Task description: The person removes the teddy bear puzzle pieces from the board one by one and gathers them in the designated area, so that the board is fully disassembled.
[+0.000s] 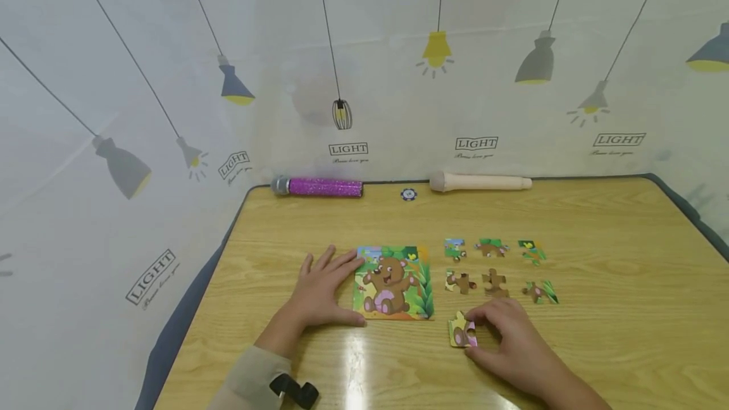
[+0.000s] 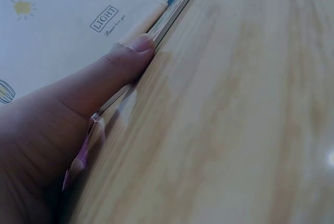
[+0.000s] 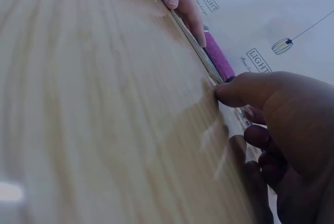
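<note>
We see the right hand (image 1: 512, 340) low on the table (image 1: 615, 328), thumb and fingers curled round a loose puzzle piece (image 1: 461, 331) that lies flat on the wood, just right of the board's near corner. In the right wrist view the thumb tip (image 3: 225, 91) presses down at the piece's edge. The left hand (image 1: 321, 293) lies flat, fingers spread and straight, its fingertips on the left edge of the bear puzzle board (image 1: 393, 282); the left wrist view shows the thumb (image 2: 125, 59) against that edge. Beyond the right hand six more pieces (image 1: 494, 267) sit apart in two rows. At the table's far edge lie a purple glitter microphone (image 1: 319, 186), a small blue chip (image 1: 408, 194) and a beige microphone (image 1: 478, 182).
</note>
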